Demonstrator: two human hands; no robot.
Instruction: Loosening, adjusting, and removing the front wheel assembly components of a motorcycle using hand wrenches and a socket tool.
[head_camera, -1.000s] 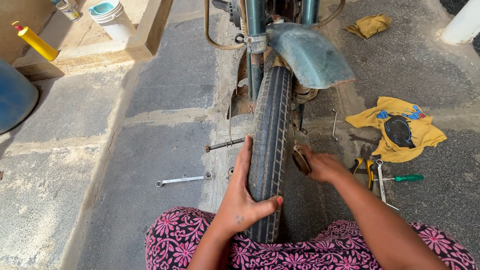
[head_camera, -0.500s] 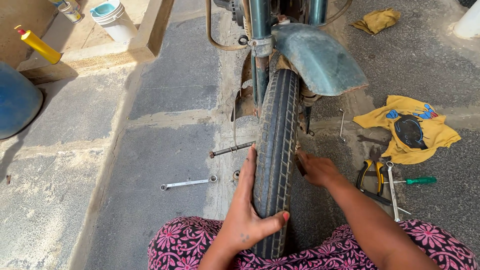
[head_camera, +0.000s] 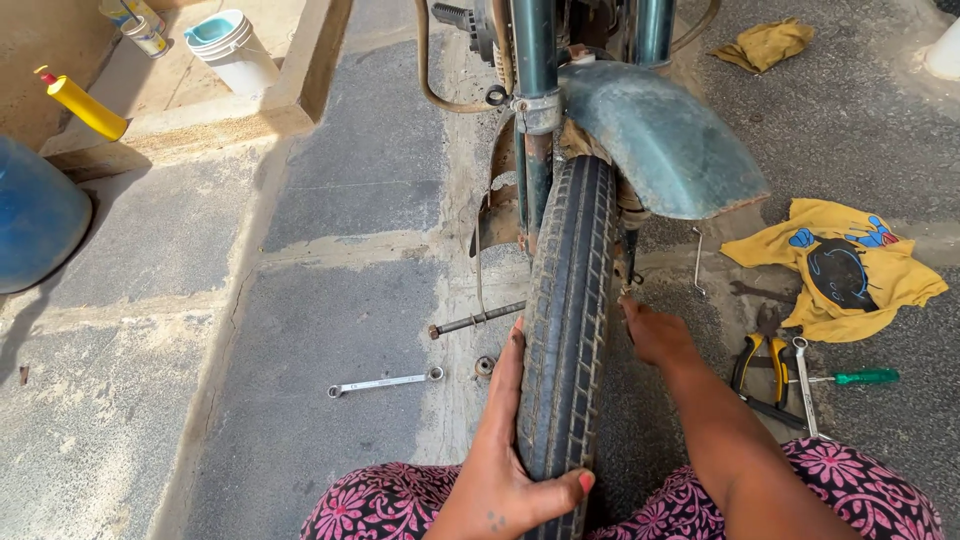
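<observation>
1. The left hand (head_camera: 505, 460) lies flat on the left side of the front tyre (head_camera: 570, 320), with the thumb over the tread
2. The right hand (head_camera: 655, 333) touches the right side of the tyre, maybe near the wheel centre, which is hidden
3. A green mudguard (head_camera: 665, 140) covers the tyre top
4. An axle rod (head_camera: 478, 320) and a ring spanner (head_camera: 385, 382) lie on the concrete at left
5. Pliers (head_camera: 760, 365), a green-handled screwdriver (head_camera: 855, 377) and a yellow cloth (head_camera: 835, 265) lie at right
</observation>
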